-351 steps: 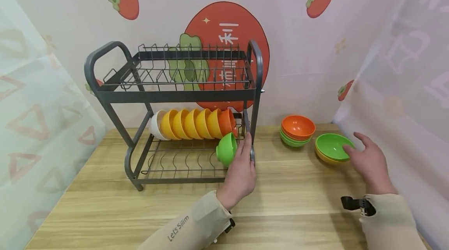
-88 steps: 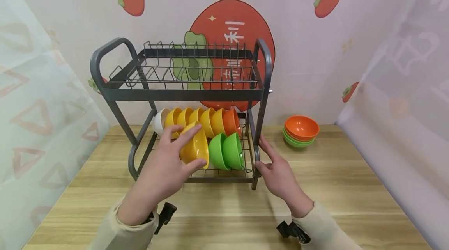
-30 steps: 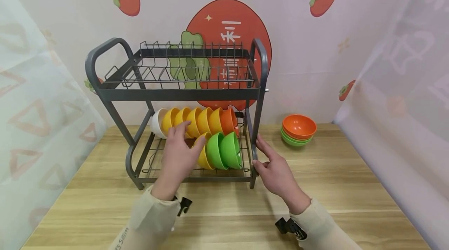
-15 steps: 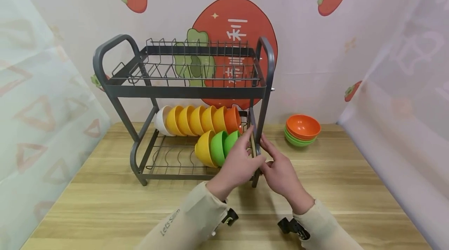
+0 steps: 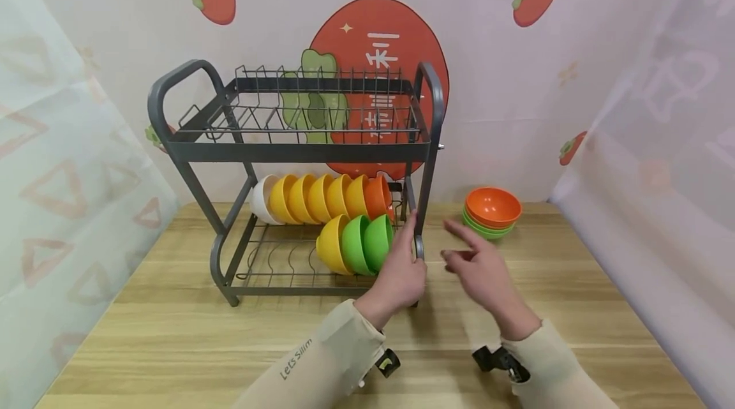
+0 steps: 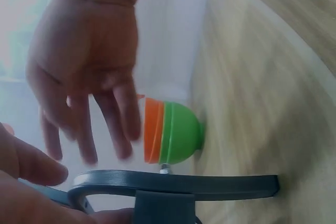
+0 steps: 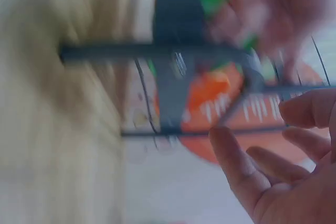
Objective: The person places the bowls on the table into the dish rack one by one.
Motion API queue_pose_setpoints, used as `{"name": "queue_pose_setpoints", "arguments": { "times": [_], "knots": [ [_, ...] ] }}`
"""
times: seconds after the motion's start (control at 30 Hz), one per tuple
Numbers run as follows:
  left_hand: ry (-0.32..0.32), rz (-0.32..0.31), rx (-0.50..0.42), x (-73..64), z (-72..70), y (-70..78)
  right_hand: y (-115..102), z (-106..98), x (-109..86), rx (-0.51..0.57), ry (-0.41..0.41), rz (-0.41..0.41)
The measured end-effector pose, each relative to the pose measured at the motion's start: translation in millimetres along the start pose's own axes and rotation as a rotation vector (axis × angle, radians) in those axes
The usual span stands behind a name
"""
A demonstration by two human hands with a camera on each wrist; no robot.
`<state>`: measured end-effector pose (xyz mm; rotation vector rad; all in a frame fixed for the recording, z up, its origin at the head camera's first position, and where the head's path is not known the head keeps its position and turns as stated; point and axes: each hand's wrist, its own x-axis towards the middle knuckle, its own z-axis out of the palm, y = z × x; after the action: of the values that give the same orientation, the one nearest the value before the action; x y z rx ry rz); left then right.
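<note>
A dark two-tier dish rack (image 5: 301, 152) stands on the table. My left hand (image 5: 396, 278) holds the side frame at its lower right, fingers along the bar. Beside that hand, a yellow bowl (image 5: 332, 246) and two green bowls (image 5: 355, 246) sit on edge in the lower front row. Off the rack's right side, my right hand (image 5: 488, 275) is in the air with fingers spread, holding nothing. It is near a stack of orange bowls (image 5: 492, 203) over green bowls (image 5: 481, 229). In the left wrist view, the right hand (image 6: 86, 51) hangs above the frame.
Behind the front row, a white bowl (image 5: 261, 201), several yellow bowls (image 5: 301, 200) and an orange bowl (image 5: 376, 198) lean on edge. Wire dividers (image 5: 270, 125) fill the upper tier. Printed cloth (image 5: 488, 96) hangs behind the wooden table (image 5: 201, 345).
The far-right green and yellow bowls have left the table; the front row gained a green and a yellow one. My left hand moved to the rack's right side; my right hand let go, moving right.
</note>
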<state>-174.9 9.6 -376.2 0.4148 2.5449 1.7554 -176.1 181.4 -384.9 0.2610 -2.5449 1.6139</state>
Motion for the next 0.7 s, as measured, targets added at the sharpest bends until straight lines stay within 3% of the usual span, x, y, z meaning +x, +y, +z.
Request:
{"name": "queue_pose_setpoints", "arguments": {
  "times": [0.13, 0.27, 0.33, 0.47, 0.7],
  "knots": [
    [0.004, -0.01, 0.028, 0.5, 1.7, -2.8, 8.4, -39.2, 13.1, -0.117, 0.101, 0.033],
    [0.014, -0.005, 0.054, 0.1, 3.3, -4.3, 21.9, -76.8, 27.8, -0.213, 0.104, 0.15],
    [0.02, -0.005, 0.063, -0.2, 4.4, -4.1, 30.3, -90.8, 35.6, -0.178, 0.092, 0.201],
    [0.021, -0.02, 0.065, -1.7, 6.7, -2.8, 47.5, -109.7, 50.3, -0.009, 0.072, 0.276],
    [0.02, -0.019, 0.085, -3.9, 8.2, -2.0, 69.2, -117.8, 70.6, 0.099, 0.01, 0.371]
  ]
}}
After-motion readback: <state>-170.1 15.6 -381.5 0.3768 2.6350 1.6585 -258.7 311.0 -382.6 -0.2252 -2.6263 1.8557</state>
